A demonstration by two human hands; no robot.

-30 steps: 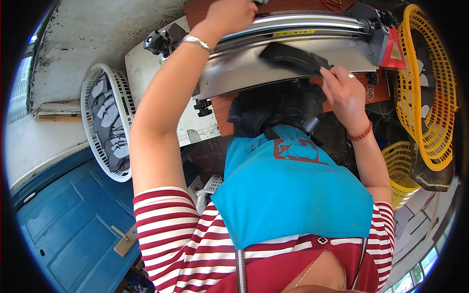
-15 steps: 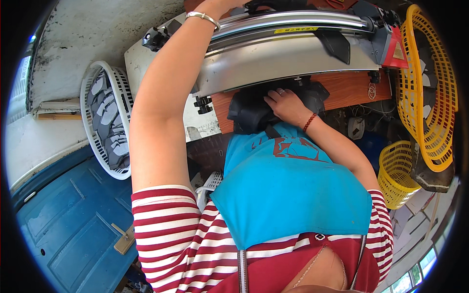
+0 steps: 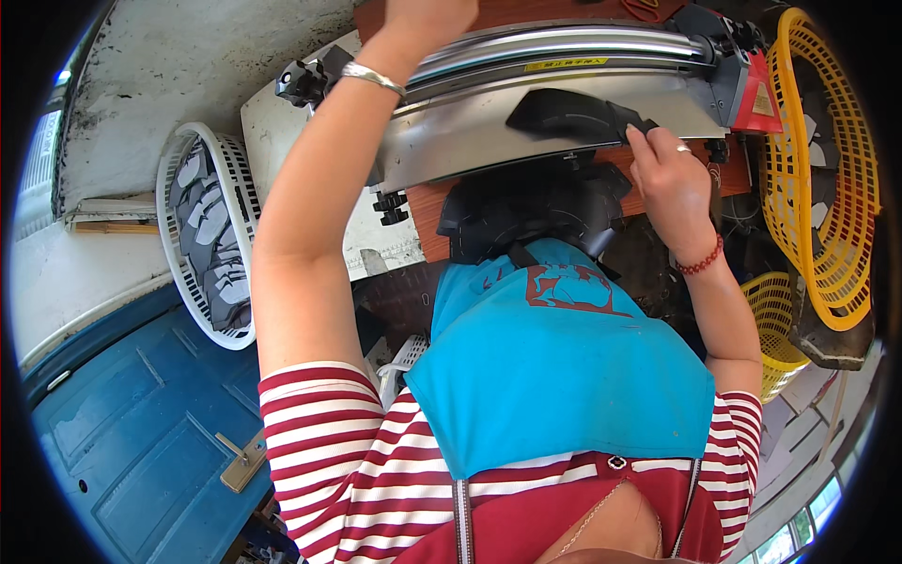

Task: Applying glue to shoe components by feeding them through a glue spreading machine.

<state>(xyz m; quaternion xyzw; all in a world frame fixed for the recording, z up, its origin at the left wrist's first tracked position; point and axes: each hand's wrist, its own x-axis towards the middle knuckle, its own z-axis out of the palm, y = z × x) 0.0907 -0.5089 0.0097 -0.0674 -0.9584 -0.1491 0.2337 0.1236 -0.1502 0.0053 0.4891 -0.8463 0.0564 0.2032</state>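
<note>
Left hand (image 3: 427, 14) cropped, right hand (image 3: 669, 179) pinching black piece (image 3: 573, 117)

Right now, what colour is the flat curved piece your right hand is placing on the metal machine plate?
Black; the flat curved piece shows best in the head view.

Bright daylight, sharp centre, fisheye-bent dark rim.
</note>
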